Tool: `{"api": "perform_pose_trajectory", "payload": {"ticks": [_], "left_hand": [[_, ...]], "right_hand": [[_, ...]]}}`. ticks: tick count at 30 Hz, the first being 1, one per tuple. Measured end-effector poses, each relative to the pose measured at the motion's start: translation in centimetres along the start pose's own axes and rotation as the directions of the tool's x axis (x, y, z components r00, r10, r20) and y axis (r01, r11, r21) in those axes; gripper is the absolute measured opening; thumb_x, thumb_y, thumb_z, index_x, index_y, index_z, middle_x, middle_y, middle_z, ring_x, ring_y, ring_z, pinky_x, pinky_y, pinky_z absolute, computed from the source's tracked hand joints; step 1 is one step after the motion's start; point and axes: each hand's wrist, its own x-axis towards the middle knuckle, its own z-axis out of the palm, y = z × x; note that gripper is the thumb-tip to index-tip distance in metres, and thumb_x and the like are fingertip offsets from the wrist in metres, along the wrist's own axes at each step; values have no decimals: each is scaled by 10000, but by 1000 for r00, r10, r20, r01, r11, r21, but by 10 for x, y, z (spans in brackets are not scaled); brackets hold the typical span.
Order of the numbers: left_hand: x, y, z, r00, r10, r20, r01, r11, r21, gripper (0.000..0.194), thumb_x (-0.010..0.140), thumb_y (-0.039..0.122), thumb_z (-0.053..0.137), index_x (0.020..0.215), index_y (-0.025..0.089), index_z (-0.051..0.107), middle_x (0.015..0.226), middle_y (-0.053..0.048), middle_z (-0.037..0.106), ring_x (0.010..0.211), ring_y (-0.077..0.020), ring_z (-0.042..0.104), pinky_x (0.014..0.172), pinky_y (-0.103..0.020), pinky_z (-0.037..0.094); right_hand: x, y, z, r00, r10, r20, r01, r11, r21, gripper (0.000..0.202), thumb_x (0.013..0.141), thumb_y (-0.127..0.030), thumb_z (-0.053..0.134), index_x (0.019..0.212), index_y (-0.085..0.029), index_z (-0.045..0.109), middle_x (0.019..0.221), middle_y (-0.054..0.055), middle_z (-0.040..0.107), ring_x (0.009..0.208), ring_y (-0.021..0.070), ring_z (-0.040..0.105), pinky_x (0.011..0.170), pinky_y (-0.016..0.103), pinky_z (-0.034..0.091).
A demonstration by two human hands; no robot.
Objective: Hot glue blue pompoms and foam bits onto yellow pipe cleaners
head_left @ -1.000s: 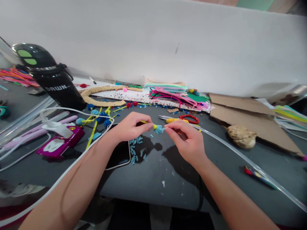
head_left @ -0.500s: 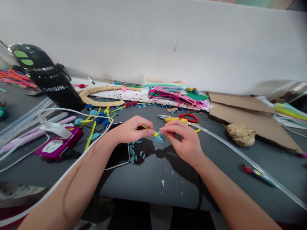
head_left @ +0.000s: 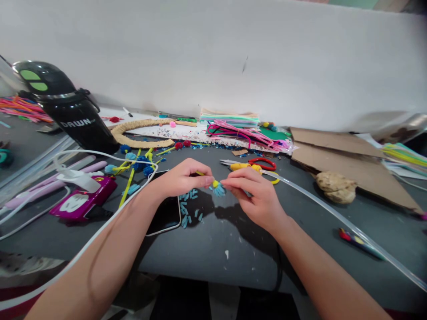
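My left hand is closed in a pinch on the yellow stem of a small craft flower, whose light blue petals fan out to the right and downward. My right hand has its thumb and fingers pressed together at the upper right edge of those petals. Whether a loose petal is between these fingertips is hidden. Loose light blue petals are scattered on the grey table below my left hand, beside a dark phone partly covered by that forearm.
Scissors with yellow handles and red-handled ones lie behind my right hand. A white cable passes over my left forearm. At left stand a black bottle and a purple device; cardboard lies at right.
The flower has tilted slightly and its petals show more spread out. My left thumb has straightened along the stem. My right fingers have shifted slightly at the petals.
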Motion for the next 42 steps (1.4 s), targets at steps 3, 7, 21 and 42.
{"api": "perform_pose_trajectory", "payload": {"ticks": [3, 7, 21, 42], "left_hand": [[-1, -1, -1, 1000, -1, -23, 0, 1000, -29, 319, 898, 364, 553, 710, 119, 633, 603, 16, 509, 586, -88, 421, 559, -206, 329], [-1, -1, -1, 998, 20, -67, -20, 1000, -4, 340, 908, 390, 550, 722, 121, 645, 602, 17, 509, 587, -87, 426, 558, -205, 329], [-5, 6, 3, 955, 228, -188, -181, 954, 240, 198, 896, 252, 569, 776, 128, 666, 637, 3, 572, 559, -79, 448, 529, -197, 334], [-10, 20, 8, 915, 370, -162, -295, 885, 361, 167, 889, 201, 563, 773, 148, 671, 655, -13, 593, 566, -87, 477, 551, -221, 361]], "right_hand": [[-1, 1, -2, 999, -32, 18, 32, 999, -28, 246, 912, -86, 555, 1061, -223, 693, 1031, 58, 657, 963, 175, 604, 860, 336, 482], [0, 2, -3, 999, -44, 29, 45, 999, -25, 276, 912, -73, 538, 1099, -219, 680, 1047, 68, 647, 978, 177, 599, 857, 337, 485], [-1, -12, 9, 872, 489, -19, -451, 819, 354, 243, 892, -312, 626, 1111, -210, 650, 1091, 87, 690, 942, 209, 672, 806, 350, 581], [4, -16, 12, 785, 610, 112, -559, 617, 554, 174, 787, -315, 732, 920, -204, 718, 821, 39, 706, 745, 183, 676, 724, 346, 616]]}}
